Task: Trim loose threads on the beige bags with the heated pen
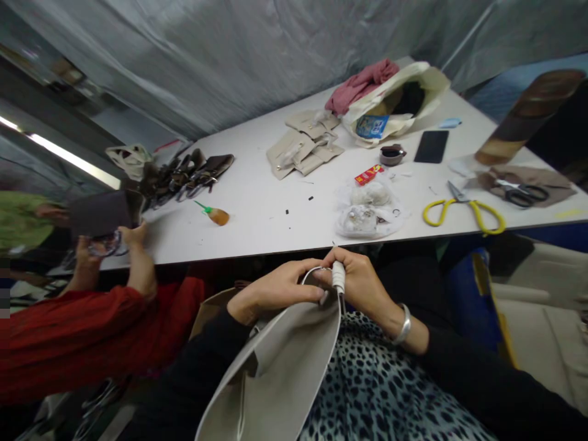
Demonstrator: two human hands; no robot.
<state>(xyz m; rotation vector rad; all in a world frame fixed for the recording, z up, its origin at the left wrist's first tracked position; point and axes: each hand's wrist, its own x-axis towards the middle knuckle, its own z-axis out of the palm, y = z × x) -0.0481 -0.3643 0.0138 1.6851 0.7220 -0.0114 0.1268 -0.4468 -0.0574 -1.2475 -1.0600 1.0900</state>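
A light beige bag [294,349] lies over my lap, its mouth towards me and an inner pocket showing. At its far corner my left hand [280,286] pinches the rim, thumb on the inside. My right hand [361,282] is closed at the same corner, around a tool with a white-wrapped handle [339,277]. A thin dark tip shows above the fingers and a metal part shows below the wrapping; the exact kind of tool is unclear. Both hands nearly meet just under the table's front edge. My fingers partly hide the spot where tool and rim meet.
On the white table [248,184] are yellow-handled scissors [463,208], black scissors [523,193], a plastic bag of small parts [367,211], beige pieces [303,144], a glue bottle [217,215] and a dark phone [432,146]. Left, a co-worker in red holds a dark bag [101,214].
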